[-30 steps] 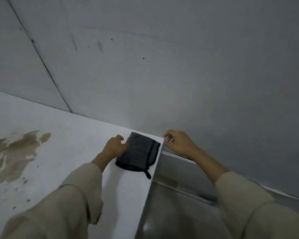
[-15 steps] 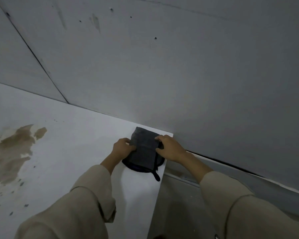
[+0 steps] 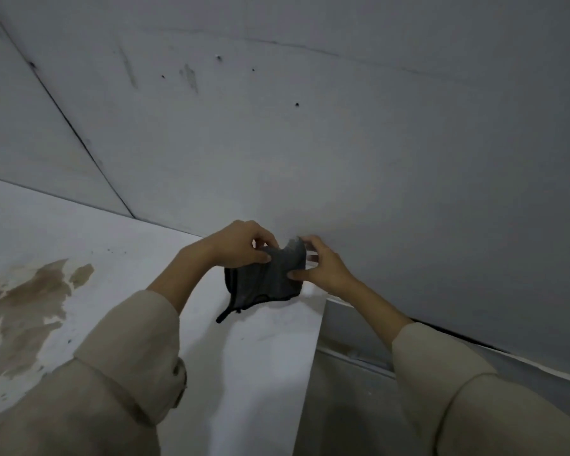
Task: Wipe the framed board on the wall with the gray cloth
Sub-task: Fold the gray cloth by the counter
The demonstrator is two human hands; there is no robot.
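A broad pale grey wall of flat panels (image 3: 359,153) fills the far side of your view, scuffed and dotted with small dark marks; no framed board shows on it from here, so you cannot yet tell where the wiping will happen. Below it, to the left and near you, runs a white flat surface (image 3: 119,258) with a large brown stain (image 3: 23,297) on its left part.

At the far right corner of that surface you hold the small dark grey cloth with black edging (image 3: 270,278), lifted just clear of the top. Your left hand (image 3: 237,245) pinches its left upper edge between thumb and curled fingers. Your right hand (image 3: 323,268) holds the right side, thumb pressed on the front, fingers spread behind it.

The cloth sags and folds between your hands, so judge it soft, light and limp, unlikely to slip or break. A thin black loop (image 3: 226,314) dangles from its lower left corner. Gather it into a flat pad in your palm and don't hold it by one edge, or it will flop while wiping.
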